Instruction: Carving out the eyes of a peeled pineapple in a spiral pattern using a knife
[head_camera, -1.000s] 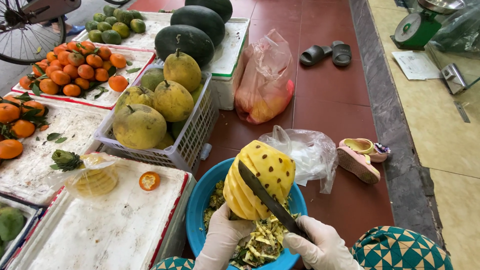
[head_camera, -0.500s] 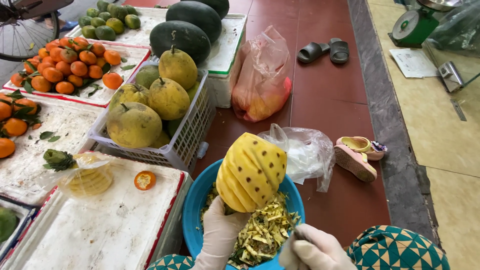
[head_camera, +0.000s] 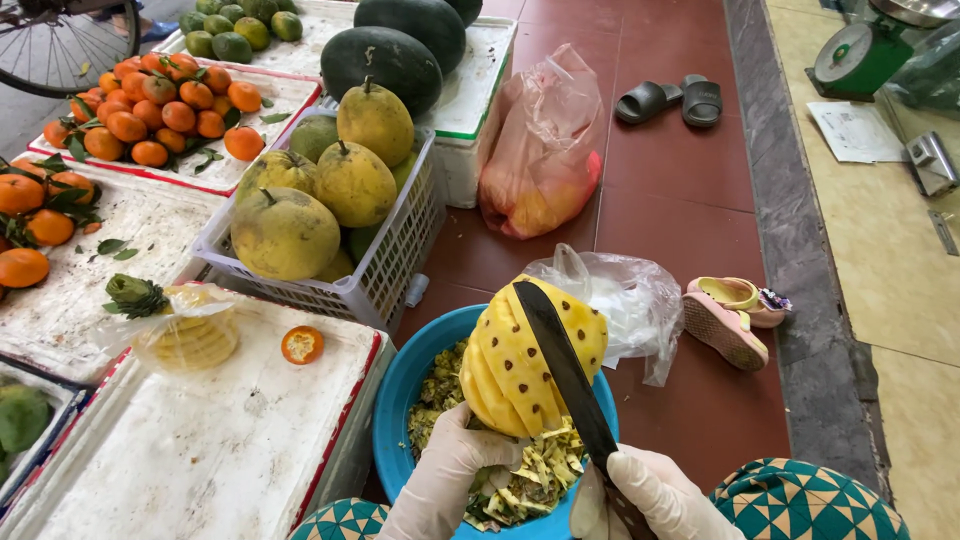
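Head view, lower centre: left hand (head_camera: 450, 475) grips the pineapple (head_camera: 530, 360) over the basin (head_camera: 395, 400); right hand (head_camera: 665, 495) clasps the knife (head_camera: 560, 365). Best angle the blade shallowly along each row of eyes.

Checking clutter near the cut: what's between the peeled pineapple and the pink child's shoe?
Head view: a crumpled clear plastic bag lies on the red floor tiles between the peeled pineapple and the pink child's shoe.
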